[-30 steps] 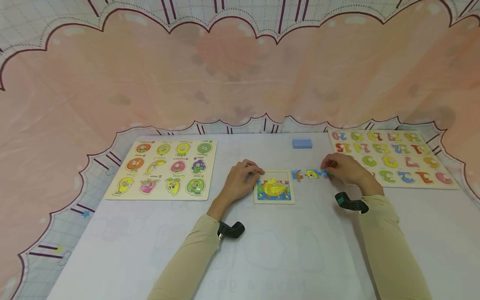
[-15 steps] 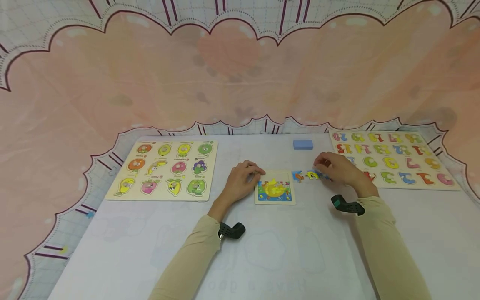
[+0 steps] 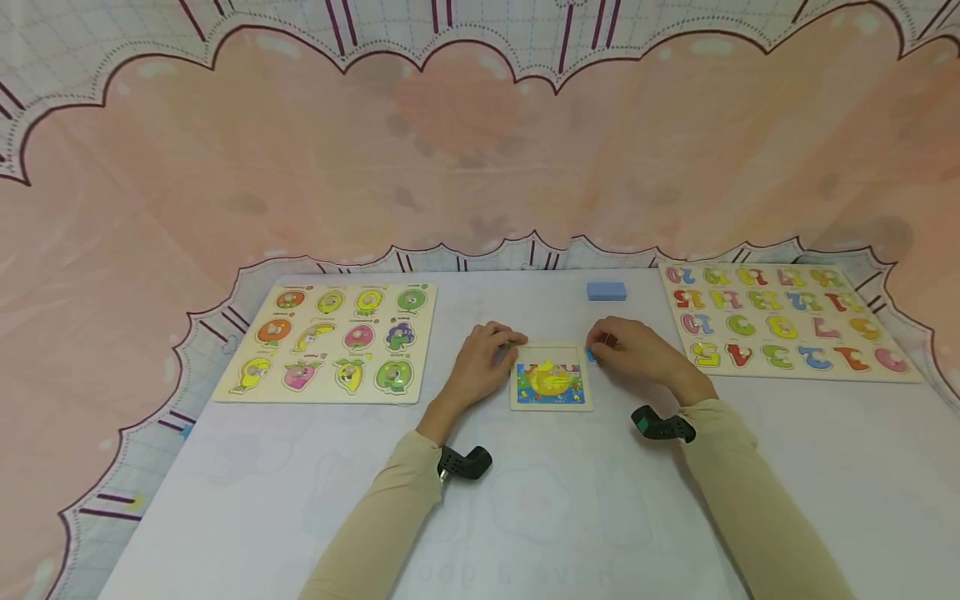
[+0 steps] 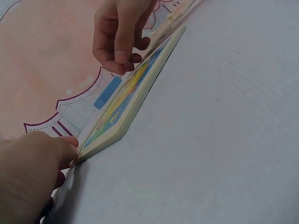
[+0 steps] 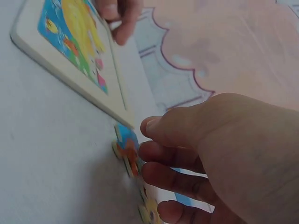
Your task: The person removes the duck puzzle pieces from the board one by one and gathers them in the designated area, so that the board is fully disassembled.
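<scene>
tray (image 3: 551, 407) of pale wood, square and shallow, lies flat on the white table (image 3: 540, 508) in the head view; a yellow duck picture (image 3: 551, 382) on blue and green fills most of its recess, and a strip along the far side shows plain wood. the left hand (image 3: 480, 358) grips the tray's far left corner with thumb and bent finger. the right hand (image 3: 636, 354) is just beside the tray's right edge, fingers loosely bent over a small jigsaw piece (image 3: 591, 355). 2 thin boards lie either side: a fruit board (image 3: 420, 350) holding 12 fruit shapes, and a number board (image 3: 759, 340) holding rows of coloured numerals. a smooth blue block (image 3: 606, 292) sits beyond.

left wrist view: the tray's smooth edge runs slantwise, the left hand at its corner; the right hand shows half-curled fingers, nothing seen in them.

right wrist view: the jigsaw piece is blue and orange, knobbed, flat; a yellow piece (image 5: 149, 212) lies near it. thumb and fingers stand slightly parted alongside; whether they touch either cannot be told.
</scene>
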Demonstrator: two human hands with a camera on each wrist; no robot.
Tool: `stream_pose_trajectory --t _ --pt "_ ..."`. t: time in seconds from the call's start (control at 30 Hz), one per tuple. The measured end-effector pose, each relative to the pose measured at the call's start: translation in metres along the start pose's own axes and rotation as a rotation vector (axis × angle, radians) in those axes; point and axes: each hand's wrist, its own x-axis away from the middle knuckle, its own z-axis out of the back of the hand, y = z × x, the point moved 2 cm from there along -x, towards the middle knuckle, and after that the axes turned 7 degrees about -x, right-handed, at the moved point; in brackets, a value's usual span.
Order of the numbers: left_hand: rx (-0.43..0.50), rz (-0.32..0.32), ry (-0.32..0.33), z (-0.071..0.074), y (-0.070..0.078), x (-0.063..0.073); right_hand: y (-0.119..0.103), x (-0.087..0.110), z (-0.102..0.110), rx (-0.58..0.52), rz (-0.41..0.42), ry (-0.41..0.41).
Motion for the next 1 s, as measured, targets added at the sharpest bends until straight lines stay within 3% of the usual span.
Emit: stream_pose_trajectory --t 0.37,0.6,1.0 --pt "-0.004 0.003 0.001 -0.001 -0.001 0.0 -0.028 -0.008 -0.026 0.008 0.105 -0.02" --pt "0.001 0.003 -0.001 0.002 0.0 0.0 -0.043 -0.009 -0.038 0.029 0.128 -0.075" --pt "0.015 0.002 -0.006 0.002 0.0 0.0 -0.045 -0.009 -0.049 0.048 0.14 -0.07"
